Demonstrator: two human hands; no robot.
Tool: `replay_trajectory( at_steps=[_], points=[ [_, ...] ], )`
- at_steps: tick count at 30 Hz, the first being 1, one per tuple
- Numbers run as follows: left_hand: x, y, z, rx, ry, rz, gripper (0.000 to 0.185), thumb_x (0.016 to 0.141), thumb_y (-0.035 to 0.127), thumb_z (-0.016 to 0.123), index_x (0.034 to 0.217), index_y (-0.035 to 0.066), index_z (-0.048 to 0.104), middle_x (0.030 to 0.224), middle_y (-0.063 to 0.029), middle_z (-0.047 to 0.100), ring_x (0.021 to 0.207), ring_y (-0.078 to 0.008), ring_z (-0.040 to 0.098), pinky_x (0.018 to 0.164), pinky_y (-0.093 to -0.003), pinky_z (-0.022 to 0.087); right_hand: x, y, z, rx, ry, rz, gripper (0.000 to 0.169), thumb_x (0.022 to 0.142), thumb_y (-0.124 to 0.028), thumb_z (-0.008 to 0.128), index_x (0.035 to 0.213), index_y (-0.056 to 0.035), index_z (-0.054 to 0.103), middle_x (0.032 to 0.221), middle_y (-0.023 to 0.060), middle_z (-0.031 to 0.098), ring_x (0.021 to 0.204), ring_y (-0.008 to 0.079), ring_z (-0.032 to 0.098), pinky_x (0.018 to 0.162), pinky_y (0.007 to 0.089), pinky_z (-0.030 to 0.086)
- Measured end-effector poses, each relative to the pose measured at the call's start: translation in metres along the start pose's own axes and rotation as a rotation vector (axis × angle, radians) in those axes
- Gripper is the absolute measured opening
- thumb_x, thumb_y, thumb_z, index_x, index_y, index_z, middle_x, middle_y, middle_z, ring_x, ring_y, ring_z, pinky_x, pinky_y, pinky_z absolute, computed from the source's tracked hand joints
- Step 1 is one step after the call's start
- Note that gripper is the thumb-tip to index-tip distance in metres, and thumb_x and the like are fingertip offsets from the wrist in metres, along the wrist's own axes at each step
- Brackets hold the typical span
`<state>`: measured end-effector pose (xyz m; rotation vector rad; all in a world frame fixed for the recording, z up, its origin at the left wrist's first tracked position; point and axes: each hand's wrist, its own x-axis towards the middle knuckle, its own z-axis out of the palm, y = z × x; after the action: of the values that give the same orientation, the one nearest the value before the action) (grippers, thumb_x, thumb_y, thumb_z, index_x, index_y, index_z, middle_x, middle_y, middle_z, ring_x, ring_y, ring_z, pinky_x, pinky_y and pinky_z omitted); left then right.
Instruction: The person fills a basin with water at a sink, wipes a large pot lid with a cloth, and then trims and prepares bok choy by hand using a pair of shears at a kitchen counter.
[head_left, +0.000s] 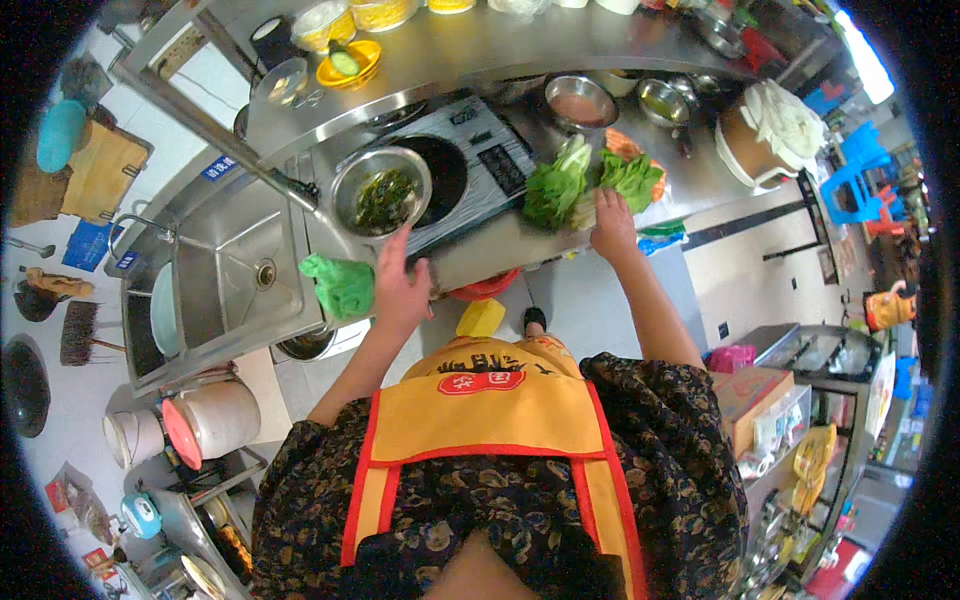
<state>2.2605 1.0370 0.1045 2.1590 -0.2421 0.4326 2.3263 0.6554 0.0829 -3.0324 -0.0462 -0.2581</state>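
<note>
My left hand (401, 285) has its fingers apart, with the fingertips at the near rim of a stainless steel bowl (345, 202). Dark green leafy food (388, 199) lies in that bowl, which overlaps the left side of an induction cooktop (480, 135). Over on the right, my right hand (615, 229) is at the near end of a bunch of leafy greens (631, 176); whether its fingers grip the stems is hidden. Another leafy bunch (559, 184) lies just left of it. Orange-red food (622, 142), hard to make out, shows behind the greens.
A green plastic bag (341, 286) sits at the counter's edge by the steel sink (225, 247). Metal bowls (581, 103) stand behind the greens, below a raised steel shelf (480, 41). A cloth-topped brown pot (757, 142) is at right, a yellow object (480, 319) below the counter.
</note>
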Motion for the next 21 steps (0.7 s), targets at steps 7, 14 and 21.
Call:
replay_trajectory(
  at_steps=[7,14,21],
  points=[
    [0.110,0.086,0.171,0.136,-0.417,0.084,0.067,0.082,0.022,0.063,0.138,-0.001,0.035,0.131,-0.0262,0.046,0.119,-0.0402,0.047,0.101,-0.0459,0.039,0.056,0.051,0.012,-0.307,-0.227,-0.453,0.063,0.070,-0.011,0.065,0.131,-0.0067,0.049,0.134,0.0110,0.049,0.135,0.0322,0.032,0.112,0.0533,0.022],
    [0.151,0.103,0.291,0.521,-0.462,-0.113,0.070,0.080,0.025,0.065,0.135,-0.005,0.035,0.124,-0.0233,0.050,0.112,-0.0379,0.052,0.094,-0.0489,0.043,0.063,0.096,-0.021,-0.183,-0.272,-0.535,0.054,0.069,-0.015,0.070,0.120,-0.0066,0.053,0.122,0.0106,0.056,0.125,0.0310,0.044,0.111,0.0597,0.018],
    [0.164,0.084,0.308,0.587,-0.527,-0.222,0.075,0.076,0.025,0.070,0.137,-0.001,0.034,0.115,-0.0234,0.055,0.102,-0.0403,0.057,0.089,-0.0491,0.046,0.078,0.120,-0.104,0.228,-0.221,-0.246,0.059,0.066,-0.017,0.078,0.119,-0.0059,0.054,0.113,0.0169,0.060,0.112,0.0367,0.053,0.100,0.0481,0.038]
  ],
)
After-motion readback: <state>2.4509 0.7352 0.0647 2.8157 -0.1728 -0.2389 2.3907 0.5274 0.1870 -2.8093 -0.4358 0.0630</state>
